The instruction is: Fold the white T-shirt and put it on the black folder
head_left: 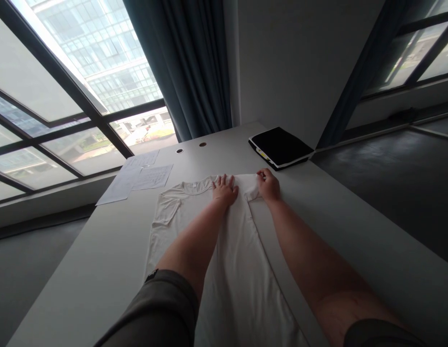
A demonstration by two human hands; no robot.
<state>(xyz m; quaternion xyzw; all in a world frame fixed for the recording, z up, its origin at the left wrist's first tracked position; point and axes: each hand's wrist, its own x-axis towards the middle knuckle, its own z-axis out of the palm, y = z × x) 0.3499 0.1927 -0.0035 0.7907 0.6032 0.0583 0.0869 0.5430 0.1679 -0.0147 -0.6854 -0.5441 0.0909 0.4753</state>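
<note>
A white T-shirt (pixel 234 250) lies spread on the table with its collar at the far end. Its left sleeve is folded inward over the body. My left hand (pixel 224 189) rests flat beside the collar, fingers spread on the fabric. At the end of the right sleeve, my right hand (pixel 269 185) has its fingers closed on the sleeve's edge. My left forearm hides part of the shirt's middle, and the hem runs out of view at the bottom.
The white table (pixel 101 270) carries several printed sheets (pixel 137 176) at the far left. A black flat item with a white edge (pixel 282 146) lies at the far right. Two round cable holes (pixel 203 144) sit near the back edge. Blue curtains (pixel 198 67) hang behind.
</note>
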